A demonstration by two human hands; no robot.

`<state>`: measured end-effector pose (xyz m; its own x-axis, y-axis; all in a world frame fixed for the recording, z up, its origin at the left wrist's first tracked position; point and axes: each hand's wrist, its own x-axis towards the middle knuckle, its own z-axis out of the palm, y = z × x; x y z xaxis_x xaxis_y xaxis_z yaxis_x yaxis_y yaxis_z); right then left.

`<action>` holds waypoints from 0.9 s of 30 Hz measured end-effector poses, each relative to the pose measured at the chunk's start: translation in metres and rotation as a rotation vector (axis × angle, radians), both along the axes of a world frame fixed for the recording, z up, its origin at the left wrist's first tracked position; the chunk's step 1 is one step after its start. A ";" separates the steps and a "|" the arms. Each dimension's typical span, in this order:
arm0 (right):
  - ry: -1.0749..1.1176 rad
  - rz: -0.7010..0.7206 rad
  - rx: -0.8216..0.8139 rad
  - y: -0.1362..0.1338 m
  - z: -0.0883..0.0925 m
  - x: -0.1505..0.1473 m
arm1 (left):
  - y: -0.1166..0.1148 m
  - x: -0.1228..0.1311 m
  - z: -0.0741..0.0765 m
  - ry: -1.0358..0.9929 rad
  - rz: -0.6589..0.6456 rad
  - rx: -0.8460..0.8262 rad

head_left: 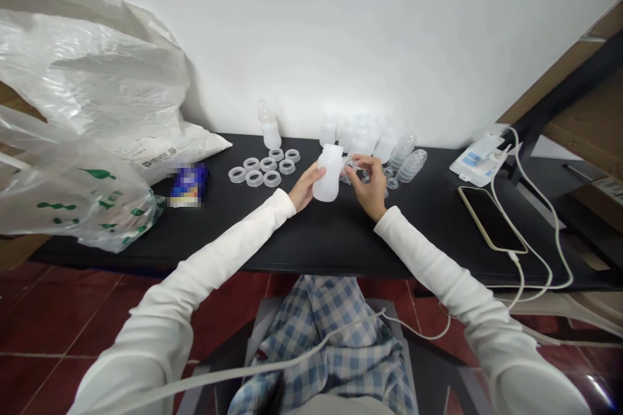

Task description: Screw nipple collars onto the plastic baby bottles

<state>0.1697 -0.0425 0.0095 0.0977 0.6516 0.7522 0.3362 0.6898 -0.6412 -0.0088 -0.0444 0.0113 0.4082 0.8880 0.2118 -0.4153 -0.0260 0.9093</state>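
Note:
My left hand [305,187] is closed around a milky white baby bottle [328,174], held upright above the table with its open neck up. Just right of the bottle, my right hand [368,183] pinches a small clear piece [349,168] that looks round; the fingers partly cover it. Several clear bottle nipples [392,183] lie behind and beside the right hand. To the left, several translucent screw rings [268,164] are spread on the black table [311,240].
More white bottles [359,133] stand along the wall, beside stacked clear caps [413,165]. One capped bottle [268,126] stands behind the rings. Plastic bags [87,175] and a blue packet [189,185] occupy the left; a phone [491,218] with a white cable lies right.

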 end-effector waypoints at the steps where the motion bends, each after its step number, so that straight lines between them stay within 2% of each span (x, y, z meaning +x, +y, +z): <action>1: 0.007 0.015 -0.013 -0.001 -0.001 -0.001 | -0.001 0.001 0.001 -0.009 -0.001 -0.015; 5: 0.087 0.050 -0.044 0.000 -0.001 -0.003 | 0.000 -0.002 0.005 -0.011 0.029 -0.004; 9: 0.199 0.011 -0.032 0.004 0.005 0.002 | 0.000 -0.004 0.006 0.055 -0.018 0.014; 11: 0.222 0.008 -0.036 0.006 0.008 0.005 | 0.002 -0.005 0.003 0.107 -0.014 0.073; 15: 0.263 0.067 -0.052 0.006 0.014 0.009 | 0.013 -0.012 -0.004 0.307 0.195 0.397; 20: 0.212 0.148 -0.046 0.003 0.018 0.009 | 0.026 -0.026 -0.011 0.682 0.504 0.750; 23: 0.105 0.189 -0.058 0.000 0.018 0.008 | 0.029 -0.028 -0.014 0.773 0.547 0.837; 27: 0.030 0.244 -0.113 -0.002 0.018 0.008 | 0.026 -0.027 -0.012 0.764 0.528 0.804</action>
